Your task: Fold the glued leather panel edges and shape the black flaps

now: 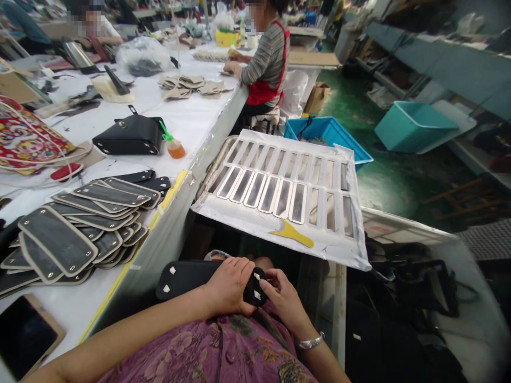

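Observation:
A long black panel with rounded ends point(187, 276), like the base of a bag, lies across my lap. Small white tabs stick up near its corners. My left hand point(231, 284) is wrapped over its right half and grips it. At the right end, my right hand point(282, 295) has thumb and fingers closed by the upper white tab point(256, 276); the fingertips partly hide the contact. A lower white tab point(257, 294) shows just beneath the thumb.
Grey panels with pale edges point(58, 242) are piled on the table at left, near a black bag point(130, 135) and a glue bottle point(175, 149). Ahead lies a white-covered board point(239, 223) with framed strips and a yellow scraper point(293, 232). A co-worker point(265, 64) sits beyond.

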The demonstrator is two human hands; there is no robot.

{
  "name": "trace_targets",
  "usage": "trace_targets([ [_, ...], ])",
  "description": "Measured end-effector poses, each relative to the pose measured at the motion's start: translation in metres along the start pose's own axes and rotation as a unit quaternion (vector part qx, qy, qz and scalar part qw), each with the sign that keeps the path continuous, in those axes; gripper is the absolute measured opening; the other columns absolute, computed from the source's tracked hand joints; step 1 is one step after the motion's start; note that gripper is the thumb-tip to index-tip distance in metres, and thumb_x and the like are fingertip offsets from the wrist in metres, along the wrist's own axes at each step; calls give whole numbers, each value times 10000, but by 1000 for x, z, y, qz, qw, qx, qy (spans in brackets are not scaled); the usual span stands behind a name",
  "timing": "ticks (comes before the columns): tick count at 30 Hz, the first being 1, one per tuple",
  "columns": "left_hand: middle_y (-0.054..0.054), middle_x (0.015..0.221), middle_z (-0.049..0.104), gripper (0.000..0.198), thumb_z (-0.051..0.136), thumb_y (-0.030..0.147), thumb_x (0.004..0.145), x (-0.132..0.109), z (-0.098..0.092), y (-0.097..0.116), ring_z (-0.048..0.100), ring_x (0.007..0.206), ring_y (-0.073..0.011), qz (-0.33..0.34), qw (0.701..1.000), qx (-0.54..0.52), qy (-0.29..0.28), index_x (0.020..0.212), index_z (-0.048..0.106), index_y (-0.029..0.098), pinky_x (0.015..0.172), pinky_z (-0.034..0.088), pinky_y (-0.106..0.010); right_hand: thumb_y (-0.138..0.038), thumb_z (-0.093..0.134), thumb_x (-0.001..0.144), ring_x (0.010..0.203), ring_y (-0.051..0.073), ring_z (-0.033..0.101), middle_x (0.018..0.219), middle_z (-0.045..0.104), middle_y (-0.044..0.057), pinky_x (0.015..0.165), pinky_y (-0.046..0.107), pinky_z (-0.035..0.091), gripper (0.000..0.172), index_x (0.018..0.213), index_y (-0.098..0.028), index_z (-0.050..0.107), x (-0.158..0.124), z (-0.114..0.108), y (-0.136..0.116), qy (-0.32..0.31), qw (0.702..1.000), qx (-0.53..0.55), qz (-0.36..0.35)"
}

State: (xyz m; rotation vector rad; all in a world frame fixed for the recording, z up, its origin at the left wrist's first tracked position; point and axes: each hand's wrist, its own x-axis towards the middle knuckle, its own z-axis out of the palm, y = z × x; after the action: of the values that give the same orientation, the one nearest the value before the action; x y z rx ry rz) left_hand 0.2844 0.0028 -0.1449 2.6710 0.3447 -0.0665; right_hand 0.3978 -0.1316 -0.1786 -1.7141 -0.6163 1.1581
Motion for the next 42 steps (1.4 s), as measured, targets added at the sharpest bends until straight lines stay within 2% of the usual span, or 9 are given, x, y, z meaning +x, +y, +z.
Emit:
trace_targets([
  [7,-156,1229,470,820,723,484,589,-17,1,-8,411,1143,-309,65,997,5,32,1236,403,94,1012,300,-441,-376,377,879,1096,193,484,1173,514,93,986,354,363,359,1152,-157,456,4,19,-1,25,990,-91,-101],
  [13,-59,1187,557,456,549,414,833,-43,-3,-18,389,1202,-240,146,989,13,34,1228,476,199,1102,125,-451,-396,427,867,1125,211,490,1232,496,135,966,378,405,481,1268,-135,379,7,13,4,78,970,-179,-145],
  [16,-55,1212,547,450,568,407,817,-44,-6,-18,369,1221,-247,138,990,12,20,1215,493,210,1100,90,-479,-377,425,884,1255,231,347,1345,392,148,1048,435,293,529,1333,-116,327,6,12,-6,113,879,-378,-268],
  [20,-48,1226,537,475,587,442,786,-65,-17,-29,341,1250,-250,119,992,-2,36,1205,503,234,1102,78,-486,-464,493,838,1320,288,202,1392,336,152,1083,504,161,652,1346,-83,344,0,20,-18,10,714,-570,-407],
  [23,-78,1176,553,425,557,448,803,-107,-30,-53,425,1169,-239,5,987,-24,159,1150,540,204,1073,206,-448,-530,534,788,1314,347,187,1395,290,223,1064,545,160,790,1344,-10,323,1,29,-16,5,671,-610,-421],
  [26,-74,978,588,254,464,357,866,-153,-40,-81,526,952,-189,-216,929,-89,286,973,596,168,895,400,-340,-516,574,755,1307,385,173,1398,231,272,1055,561,161,864,1347,40,279,11,43,-16,0,650,-617,-444],
  [29,-28,760,566,289,413,366,878,-176,-41,-101,529,742,-153,-351,865,-226,278,798,586,149,689,428,-261,-535,557,764,1306,377,184,1400,232,268,1050,540,196,861,1348,33,278,23,67,-25,-28,632,-614,-472],
  [34,10,611,496,342,432,431,834,-172,-34,-115,462,593,-124,-370,827,-361,221,724,556,132,543,366,-217,-635,501,761,1298,373,209,1400,245,260,1039,521,229,912,1341,37,293,36,112,-42,-63,630,-611,-475],
  [42,10,618,543,292,482,396,809,-174,-37,-124,480,584,-123,-349,851,-341,195,690,569,144,541,348,-217,-638,483,767,1309,364,182,1417,204,253,1046,507,201,916,1354,34,271,43,161,-51,-87,645,-602,-461],
])
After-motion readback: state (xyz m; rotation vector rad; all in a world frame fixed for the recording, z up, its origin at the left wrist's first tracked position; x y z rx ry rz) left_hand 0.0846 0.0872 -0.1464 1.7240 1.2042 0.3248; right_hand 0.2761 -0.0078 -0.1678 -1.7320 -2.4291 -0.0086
